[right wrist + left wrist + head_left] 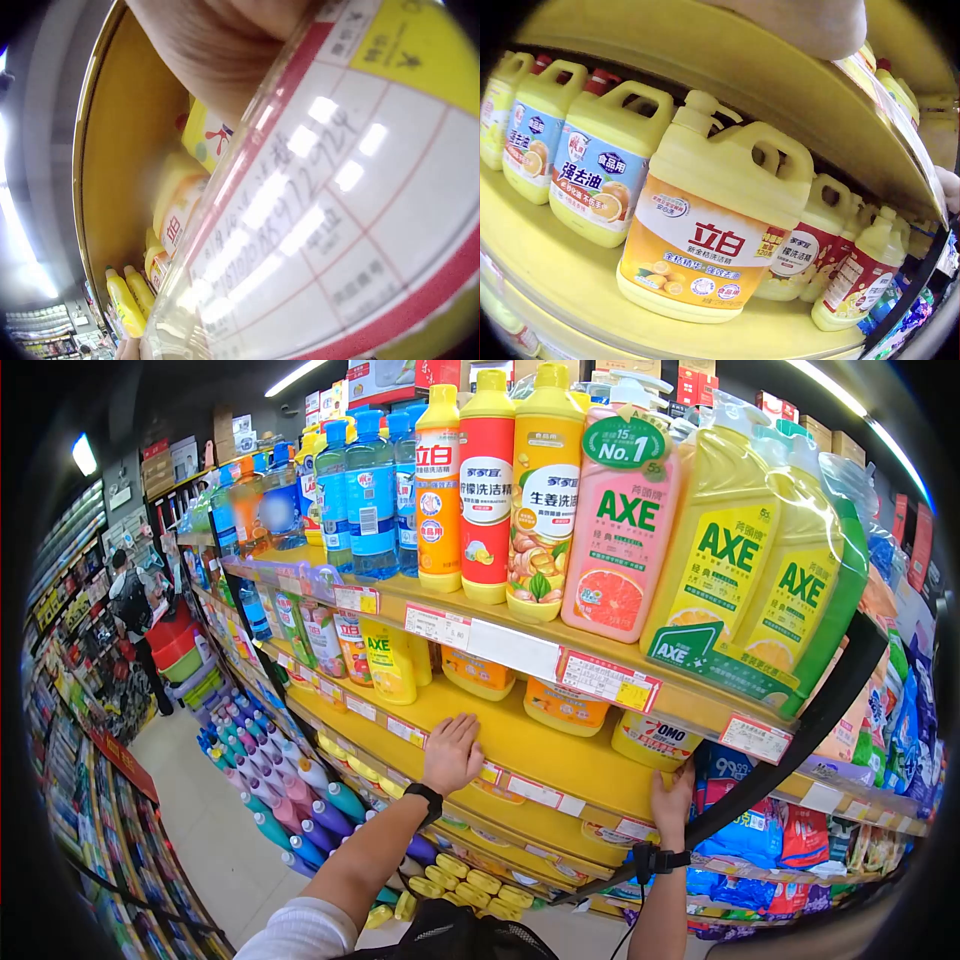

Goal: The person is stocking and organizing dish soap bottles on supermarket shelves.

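Note:
My left hand [452, 755] rests palm down on the yellow shelf [560, 755], fingers extended and holding nothing. Part of that hand [810, 22] crosses the top of the left wrist view, above a shelf with a large orange-labelled pump bottle [709, 232]. At the shelf's right end, my right hand [672, 800] reaches upward beside a yellow jug [655, 740]; whether it touches the jug is unclear, and its fingertips are partly hidden. The right wrist view has that hand [225, 60] at the top, behind a large, close price tag [322, 217].
Tall detergent bottles [540, 500] line the shelf above, with price labels [510, 650] along its edge. A black strap or post [790, 760] slants past the right end. Bagged goods [750, 820] stand at right, colourful bottles [290, 780] at lower left, beside the aisle floor [205, 790].

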{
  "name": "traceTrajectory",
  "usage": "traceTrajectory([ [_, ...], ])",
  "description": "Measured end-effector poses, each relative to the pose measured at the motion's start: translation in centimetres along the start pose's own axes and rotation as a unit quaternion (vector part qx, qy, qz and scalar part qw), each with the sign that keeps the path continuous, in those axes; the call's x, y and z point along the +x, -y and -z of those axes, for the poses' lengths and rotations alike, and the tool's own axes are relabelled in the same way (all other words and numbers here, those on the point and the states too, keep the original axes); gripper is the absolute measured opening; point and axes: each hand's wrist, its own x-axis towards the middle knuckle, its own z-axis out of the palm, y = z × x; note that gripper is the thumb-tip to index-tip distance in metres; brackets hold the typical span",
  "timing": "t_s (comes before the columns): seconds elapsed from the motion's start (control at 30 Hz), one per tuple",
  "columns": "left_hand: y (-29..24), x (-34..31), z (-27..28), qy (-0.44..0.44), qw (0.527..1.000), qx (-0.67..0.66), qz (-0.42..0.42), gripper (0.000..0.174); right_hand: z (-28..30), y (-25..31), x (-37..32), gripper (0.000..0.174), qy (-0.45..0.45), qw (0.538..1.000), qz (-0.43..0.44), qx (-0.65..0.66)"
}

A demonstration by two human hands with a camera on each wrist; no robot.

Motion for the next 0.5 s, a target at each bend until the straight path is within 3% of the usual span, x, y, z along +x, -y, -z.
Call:
traceTrajectory([
  [0.07, -0.03, 0.0, 0.1, -0.004, 1.0, 0.006, 0.0, 0.035, 0.06, -0.17, -0.03, 0.072, 0.004, 0.999, -0.015, -0.046],
  [0.17, -0.22, 0.07, 0.3, -0.011, 1.0, 0.009, -0.001, 0.034, -0.05, -0.22, 0.0, 0.072, 0.003, 1.0, -0.02, 0.009],
  [0.27, -0.28, 0.05, 0.01, -0.013, 1.0, 0.001, 0.001, 0.034, 0.02, -0.29, 0.06, 0.072, 0.0, 0.999, -0.017, -0.031],
  [0.5, -0.29, 0.01, 0.17, -0.006, 1.0, 0.002, 0.006, 0.035, -0.17, -0.18, -0.01, 0.072, -0.012, 1.0, 0.01, 0.012],
])
